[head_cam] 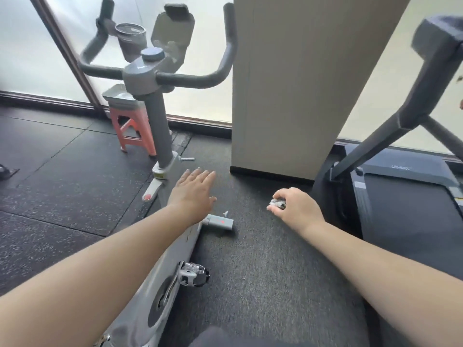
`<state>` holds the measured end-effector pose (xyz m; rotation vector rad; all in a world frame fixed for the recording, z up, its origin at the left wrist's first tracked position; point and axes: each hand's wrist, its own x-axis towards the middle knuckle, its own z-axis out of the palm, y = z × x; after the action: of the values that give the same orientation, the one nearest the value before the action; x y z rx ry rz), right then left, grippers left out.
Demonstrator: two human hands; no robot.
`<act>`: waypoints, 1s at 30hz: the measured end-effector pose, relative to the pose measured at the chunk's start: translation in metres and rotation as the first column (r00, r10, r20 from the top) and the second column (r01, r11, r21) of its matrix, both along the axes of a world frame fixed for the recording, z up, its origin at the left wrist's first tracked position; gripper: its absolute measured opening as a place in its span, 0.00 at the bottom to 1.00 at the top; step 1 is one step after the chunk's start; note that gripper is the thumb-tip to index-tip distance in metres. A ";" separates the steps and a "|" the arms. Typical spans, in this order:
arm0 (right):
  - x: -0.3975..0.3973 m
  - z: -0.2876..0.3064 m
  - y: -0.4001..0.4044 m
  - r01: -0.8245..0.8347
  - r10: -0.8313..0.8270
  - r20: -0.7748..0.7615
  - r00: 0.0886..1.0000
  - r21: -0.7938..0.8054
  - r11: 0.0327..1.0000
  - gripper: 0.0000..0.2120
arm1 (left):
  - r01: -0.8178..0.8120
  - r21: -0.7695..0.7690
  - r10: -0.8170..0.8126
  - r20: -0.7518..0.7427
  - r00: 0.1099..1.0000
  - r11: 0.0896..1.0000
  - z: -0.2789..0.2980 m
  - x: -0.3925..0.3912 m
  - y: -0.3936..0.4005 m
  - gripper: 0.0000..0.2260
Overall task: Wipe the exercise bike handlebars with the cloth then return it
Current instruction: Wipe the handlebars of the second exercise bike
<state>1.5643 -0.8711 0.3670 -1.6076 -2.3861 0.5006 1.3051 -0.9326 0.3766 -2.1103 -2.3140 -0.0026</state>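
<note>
The exercise bike's dark grey handlebars (190,80) curve up on both sides of a grey stem (156,126), with a round knob and a tablet holder above the centre. My left hand (193,192) hovers flat with straight fingers above the bike frame (172,249), well below the bars. My right hand (292,205) is off to the right over the carpet, fingers curled round a small bunched grey cloth (277,203). Most of the cloth is hidden inside the fist.
A beige pillar (288,83) stands right of the bars. A treadmill (400,186) fills the right side. An orange stool (130,131) carrying a grey tray sits behind the stem. A bike pedal (193,272) and a floor stabiliser (220,222) lie below my arms.
</note>
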 end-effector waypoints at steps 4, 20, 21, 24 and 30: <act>-0.032 0.005 0.036 -0.064 0.061 -0.151 0.987 -0.020 0.998 0.14 | -0.040 0.045 0.039 0.034 0.999 0.998 0.010 -0.021 0.020 0.30; -0.135 0.081 0.127 -0.184 -0.020 -0.819 0.573 -0.153 0.971 0.19 | -0.008 0.332 -0.187 0.553 0.812 0.943 0.103 -0.055 0.143 0.23; -0.138 0.088 0.131 -0.193 -0.007 -0.839 0.544 -0.133 0.972 0.19 | -0.021 0.339 -0.200 0.602 0.773 0.940 0.110 -0.052 0.147 0.23; -0.151 0.106 0.145 -0.294 0.022 -0.941 0.339 -0.084 0.952 0.17 | -0.066 0.258 -0.187 0.832 0.522 0.964 0.127 -0.045 0.163 0.24; -0.173 0.130 0.188 -0.328 -0.011 -0.993 0.115 -0.049 0.943 0.07 | -0.085 0.219 -0.216 0.975 0.046 0.972 0.147 -0.039 0.199 0.13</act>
<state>1.3908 -0.6834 0.4969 -0.5194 -1.3434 1.4386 1.2659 -0.7339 0.5241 -2.3026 -2.2406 -2.4421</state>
